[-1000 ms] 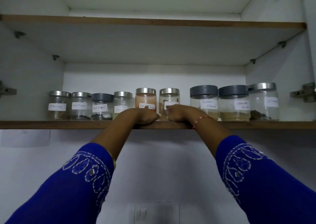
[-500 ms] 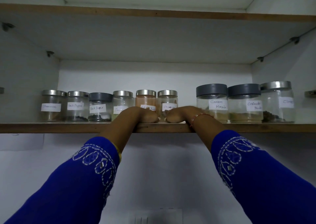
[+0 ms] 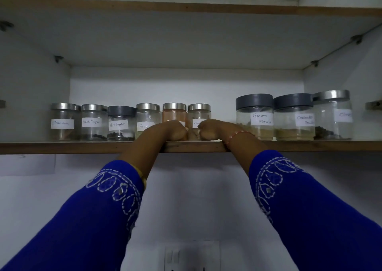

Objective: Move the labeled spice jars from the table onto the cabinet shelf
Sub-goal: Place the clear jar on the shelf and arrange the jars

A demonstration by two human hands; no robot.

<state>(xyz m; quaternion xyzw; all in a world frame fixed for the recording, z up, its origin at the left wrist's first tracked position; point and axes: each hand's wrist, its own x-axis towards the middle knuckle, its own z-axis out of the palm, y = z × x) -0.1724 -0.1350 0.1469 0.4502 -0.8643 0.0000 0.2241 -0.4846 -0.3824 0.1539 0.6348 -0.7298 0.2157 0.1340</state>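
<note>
From the head camera, nine spice jars (image 3: 174, 117) stand in a row on the cabinet shelf (image 3: 62, 147); the left hand (image 3: 171, 131) and right hand (image 3: 210, 131) rest curled at its front edge near 12 o'clock, whether gripping jars I cannot tell. The jars look like hard, slick, breakable glass, best held round the body. Knuckles hide two middle labels; the 3 o'clock label is cut off.
</note>
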